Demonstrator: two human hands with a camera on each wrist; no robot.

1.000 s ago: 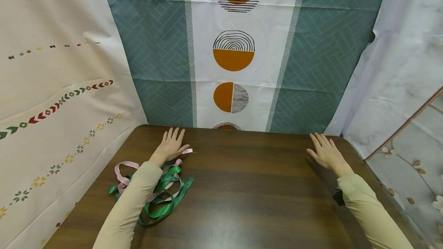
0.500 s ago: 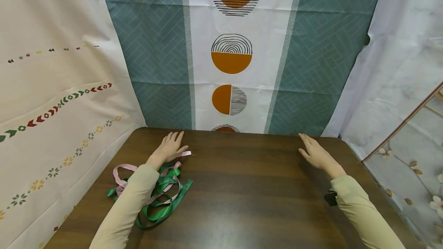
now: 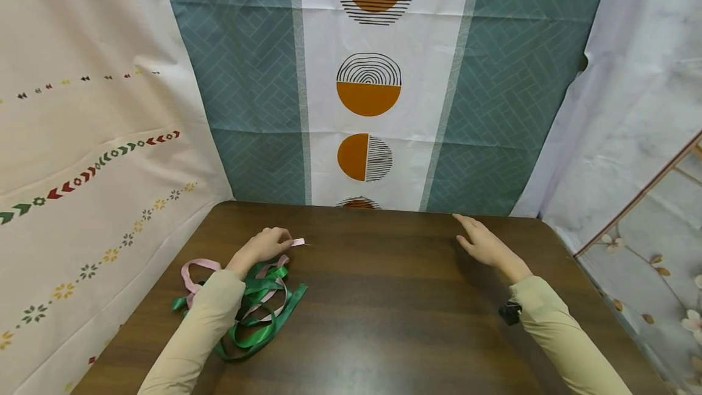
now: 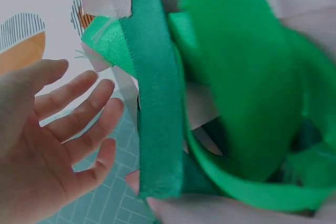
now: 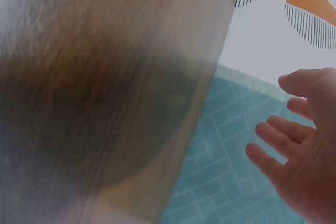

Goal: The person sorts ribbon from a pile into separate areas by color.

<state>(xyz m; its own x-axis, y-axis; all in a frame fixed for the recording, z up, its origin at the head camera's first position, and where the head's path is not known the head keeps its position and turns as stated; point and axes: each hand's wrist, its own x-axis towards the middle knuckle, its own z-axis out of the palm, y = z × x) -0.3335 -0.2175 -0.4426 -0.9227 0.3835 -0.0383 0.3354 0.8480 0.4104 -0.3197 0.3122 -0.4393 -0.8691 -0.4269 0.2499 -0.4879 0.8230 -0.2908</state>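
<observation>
The left hand [image 3: 262, 246], loosely curved and empty, hangs by green and pink ribbons [image 3: 262, 285]; the right hand [image 3: 485, 245] hovers empty, fingers extended, above the table [image 3: 384, 285].

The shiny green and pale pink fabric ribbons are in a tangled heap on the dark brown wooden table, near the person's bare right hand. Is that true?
Not quite: the hand is wrong. The head view shows the shiny green and pale pink fabric ribbons tangled on the dark brown wooden table, near the person's bare left hand.
</observation>
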